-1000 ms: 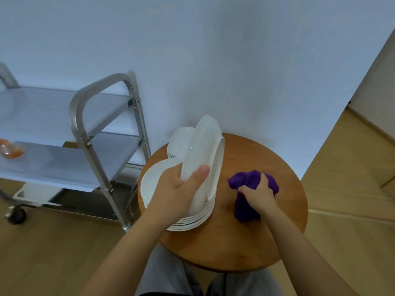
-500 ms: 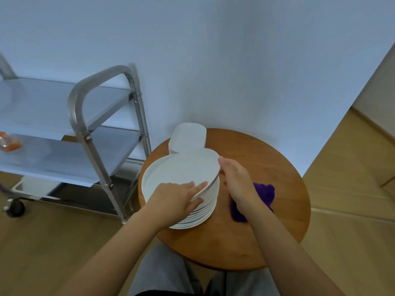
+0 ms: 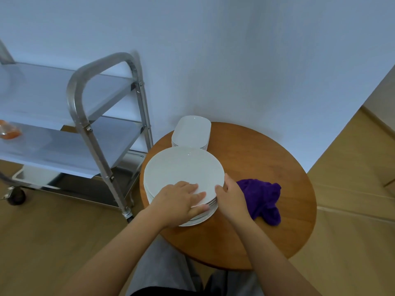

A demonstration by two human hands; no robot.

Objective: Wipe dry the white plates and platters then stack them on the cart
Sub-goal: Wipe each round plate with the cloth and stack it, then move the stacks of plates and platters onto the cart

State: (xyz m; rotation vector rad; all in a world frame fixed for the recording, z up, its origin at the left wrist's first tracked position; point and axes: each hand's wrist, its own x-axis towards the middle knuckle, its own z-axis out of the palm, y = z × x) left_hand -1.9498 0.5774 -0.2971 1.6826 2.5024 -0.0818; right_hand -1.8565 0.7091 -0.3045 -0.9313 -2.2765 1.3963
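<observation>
A stack of round white plates sits on the left part of a round wooden table. My left hand lies over the near rim of the top plate, fingers on top and thumb tucked under the edge. On the stack's right rim, my right hand holds the top plate with the thumb on its upper face. Behind it stands a smaller stack of rectangular white platters. A crumpled purple cloth lies on the table, just right of my right hand. The steel cart stands to the left.
The cart has steel shelves and a curved handle bar close to the table's left edge. An orange object sits on its middle shelf at far left. A wall runs right behind the table. Wooden floor lies all around.
The plate that my left hand held upright now lies flat on top of the stack. My right hand has let go of the purple cloth and moved to the plate's right rim.
</observation>
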